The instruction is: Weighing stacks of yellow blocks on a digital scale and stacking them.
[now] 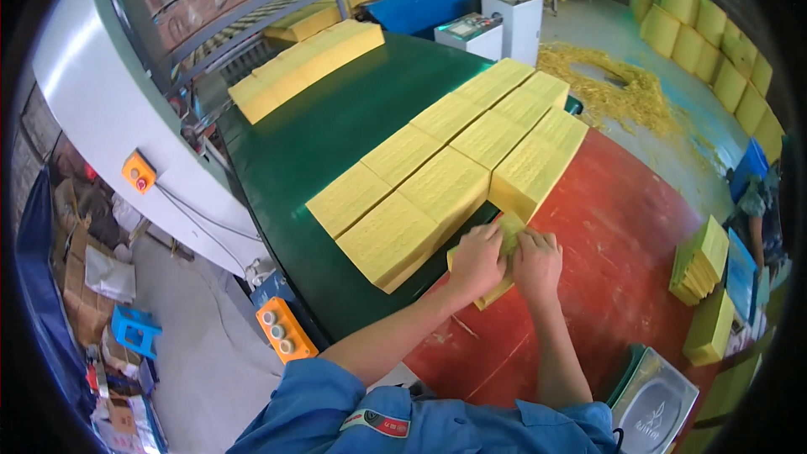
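Observation:
My left hand (477,262) and my right hand (536,264) are side by side over a small stack of yellow paper (494,295) at the left edge of the red tabletop (580,286). Both hands have curled fingers and grip the stack from above; part of it is hidden under them. Just beyond my hands, a yellow paper block (538,164) lies partly on the red surface. Rows of similar yellow blocks (445,185) sit close together on the green conveyor belt (328,143).
Farther back, another row of yellow blocks (307,67) crosses the belt. An orange button box (286,332) is at the belt's near corner. A scale (654,399) stands at the lower right, with loose yellow stacks (702,261) beyond it. A person (761,210) is at the far right.

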### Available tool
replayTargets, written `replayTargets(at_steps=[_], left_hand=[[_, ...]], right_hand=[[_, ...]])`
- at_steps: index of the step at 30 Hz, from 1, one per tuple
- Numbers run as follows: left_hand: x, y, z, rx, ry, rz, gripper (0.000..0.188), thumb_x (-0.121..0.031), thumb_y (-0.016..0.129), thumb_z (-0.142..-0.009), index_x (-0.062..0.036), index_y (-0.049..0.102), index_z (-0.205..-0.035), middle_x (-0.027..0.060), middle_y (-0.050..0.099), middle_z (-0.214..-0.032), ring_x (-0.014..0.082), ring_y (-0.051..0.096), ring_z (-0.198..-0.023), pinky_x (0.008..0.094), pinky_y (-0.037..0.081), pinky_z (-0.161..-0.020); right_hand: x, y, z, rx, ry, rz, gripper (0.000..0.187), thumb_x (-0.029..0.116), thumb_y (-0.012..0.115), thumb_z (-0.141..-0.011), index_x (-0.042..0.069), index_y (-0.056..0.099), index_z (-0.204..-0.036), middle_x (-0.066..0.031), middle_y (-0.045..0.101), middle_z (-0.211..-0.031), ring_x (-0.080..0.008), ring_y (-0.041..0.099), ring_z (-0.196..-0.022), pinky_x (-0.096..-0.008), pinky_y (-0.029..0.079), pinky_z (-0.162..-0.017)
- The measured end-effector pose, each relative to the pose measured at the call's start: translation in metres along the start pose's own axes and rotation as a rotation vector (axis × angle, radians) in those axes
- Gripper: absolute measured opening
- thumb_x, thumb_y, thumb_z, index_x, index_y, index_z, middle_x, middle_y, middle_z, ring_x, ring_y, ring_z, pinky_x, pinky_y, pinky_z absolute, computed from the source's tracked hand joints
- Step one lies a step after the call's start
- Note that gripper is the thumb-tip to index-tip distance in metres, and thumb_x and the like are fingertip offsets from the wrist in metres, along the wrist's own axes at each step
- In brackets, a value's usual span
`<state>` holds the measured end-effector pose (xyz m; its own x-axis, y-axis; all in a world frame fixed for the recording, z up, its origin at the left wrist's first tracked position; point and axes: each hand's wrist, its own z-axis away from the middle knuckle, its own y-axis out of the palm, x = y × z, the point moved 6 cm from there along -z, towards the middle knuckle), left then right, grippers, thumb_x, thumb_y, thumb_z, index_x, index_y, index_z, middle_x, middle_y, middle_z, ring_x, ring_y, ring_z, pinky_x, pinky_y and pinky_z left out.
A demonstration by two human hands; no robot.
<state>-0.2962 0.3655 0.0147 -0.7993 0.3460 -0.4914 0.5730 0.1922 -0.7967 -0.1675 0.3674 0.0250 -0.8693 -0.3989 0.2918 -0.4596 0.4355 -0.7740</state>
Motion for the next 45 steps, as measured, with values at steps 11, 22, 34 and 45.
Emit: replayTargets(at_steps=[11, 22, 34, 45], left_hand=[[-0.119, -0.019, 0.168, 0.177, 0.437, 0.211, 0.052, -0.014, 0.066, -0.081, 0.0057, 0.058, -0.128, 0.0199, 0.055, -0.138, 0.0335, 0.052, -0.129, 0.0473, 0.041, -0.105], [-0.156, -0.04, 0.233, 0.33, 0.623, 0.254, 0.055, -0.011, 0.067, -0.078, 0.0066, 0.058, -0.129, 0.021, 0.056, -0.139, 0.0384, 0.052, -0.127, 0.0487, 0.04, -0.106], [-0.133, -0.042, 0.252, 0.389, 0.21, 0.562, 0.047, -0.011, 0.062, -0.088, 0.0074, 0.058, -0.13, 0.0189, 0.058, -0.137, 0.0324, 0.056, -0.125, 0.0445, 0.043, -0.106], [-0.243, 0.026, 0.276, 0.577, -0.029, 0.826, 0.052, -0.016, 0.065, -0.089, 0.001, 0.051, -0.136, 0.0185, 0.06, -0.125, 0.0356, 0.059, -0.114, 0.0433, 0.044, -0.102]], right_hand=[[0.043, -0.154, 0.236, -0.181, 0.393, -0.174, 0.021, -0.008, 0.064, -0.08, -0.002, 0.07, -0.1, -0.0177, 0.07, -0.111, -0.0323, 0.062, -0.107, -0.04, 0.05, -0.095], [0.101, -0.114, 0.45, -0.04, 1.335, -0.904, 0.029, 0.002, 0.056, -0.093, -0.007, 0.061, -0.12, -0.0163, 0.067, -0.118, -0.0216, 0.064, -0.106, -0.032, 0.051, -0.092], [0.099, -0.159, 0.407, 0.002, 1.03, -1.359, 0.042, 0.002, 0.052, -0.089, -0.006, 0.058, -0.129, -0.0125, 0.068, -0.114, -0.0201, 0.064, -0.102, -0.0321, 0.051, -0.089], [0.003, -0.406, 0.369, -0.314, 0.521, -0.486, 0.031, 0.008, 0.068, -0.089, -0.005, 0.062, -0.115, -0.0182, 0.064, -0.092, -0.0287, 0.066, -0.082, -0.0356, 0.053, -0.074]])
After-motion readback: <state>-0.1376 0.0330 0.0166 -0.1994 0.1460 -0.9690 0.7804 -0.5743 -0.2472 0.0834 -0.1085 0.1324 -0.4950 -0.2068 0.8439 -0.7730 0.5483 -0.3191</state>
